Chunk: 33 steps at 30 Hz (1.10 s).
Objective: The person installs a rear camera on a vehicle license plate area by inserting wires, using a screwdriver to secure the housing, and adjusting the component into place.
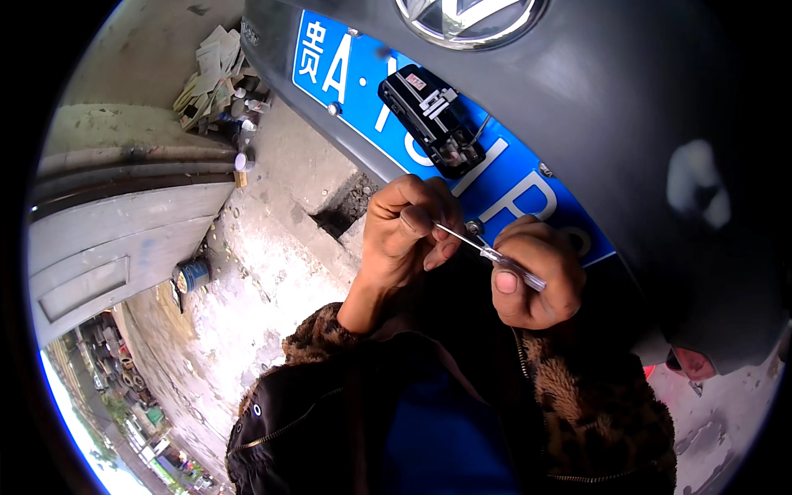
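A small screwdriver [512, 269] with a clear handle and thin metal shaft sits in my right hand [544, 272], the fingers curled round the handle. Its shaft points up and left to my left hand [409, 221], whose thumb and fingers are pinched together at the tip. Whatever lies between those fingertips is hidden or too small to name. Just beyond my hands, a black plastic housing [423, 106] with metal strips and an open end rests against the blue license plate [351, 107]. A thin rod or wire sticks out beside the housing.
The plate is fixed to a dark grey car body [610, 99] with a chrome emblem [470, 21] above it. Left of the car, the concrete floor has a square hole [342, 210]. A blue can [194, 275], a pale door panel [124, 256] and stacked papers [212, 73] lie farther left.
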Available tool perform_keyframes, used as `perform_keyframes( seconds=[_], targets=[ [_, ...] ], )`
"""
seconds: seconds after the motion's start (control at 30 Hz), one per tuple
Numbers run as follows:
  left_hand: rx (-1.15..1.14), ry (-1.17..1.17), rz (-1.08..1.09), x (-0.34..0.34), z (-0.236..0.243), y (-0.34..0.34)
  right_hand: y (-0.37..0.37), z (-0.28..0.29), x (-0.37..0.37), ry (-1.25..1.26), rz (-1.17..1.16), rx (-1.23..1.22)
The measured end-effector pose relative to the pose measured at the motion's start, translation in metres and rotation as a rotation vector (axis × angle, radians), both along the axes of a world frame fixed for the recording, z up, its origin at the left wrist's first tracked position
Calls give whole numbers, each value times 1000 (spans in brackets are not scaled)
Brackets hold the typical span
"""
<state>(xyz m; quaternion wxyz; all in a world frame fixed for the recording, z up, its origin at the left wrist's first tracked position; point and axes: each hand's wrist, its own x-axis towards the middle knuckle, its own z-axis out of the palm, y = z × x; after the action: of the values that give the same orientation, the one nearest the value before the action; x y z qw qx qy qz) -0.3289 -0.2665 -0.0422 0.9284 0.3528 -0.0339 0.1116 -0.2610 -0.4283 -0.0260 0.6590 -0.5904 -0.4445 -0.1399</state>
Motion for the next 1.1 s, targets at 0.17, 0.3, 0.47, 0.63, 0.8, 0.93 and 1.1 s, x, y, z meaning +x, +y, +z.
perform_keyframes(
  seconds=[0.17, 0.3, 0.47, 0.63, 0.8, 0.93, 1.1],
  targets=[
    [24, -6, 40, -4, 1, -1, 0, 0, -1, -9, 4, -15],
    [80, -9, 97, -7, 0, 2, 4, -1, -3, -14, -18, 3],
    [474, 95, 174, -18, 5, 19, 4, 2, 0, -71, -27, -86],
    [404, 122, 191, -24, 7, 28, 4, 9, 5, -41, 53, -214],
    [664, 98, 372, -22, 5, 33, 6, 12, 3, 75, 135, -347],
    [701, 194, 369, -29, 11, 36, 5, 15, 0, 132, 138, -403],
    [785, 282, 351, -32, 15, 34, 7, 15, -3, 212, 201, -379]
  ],
)
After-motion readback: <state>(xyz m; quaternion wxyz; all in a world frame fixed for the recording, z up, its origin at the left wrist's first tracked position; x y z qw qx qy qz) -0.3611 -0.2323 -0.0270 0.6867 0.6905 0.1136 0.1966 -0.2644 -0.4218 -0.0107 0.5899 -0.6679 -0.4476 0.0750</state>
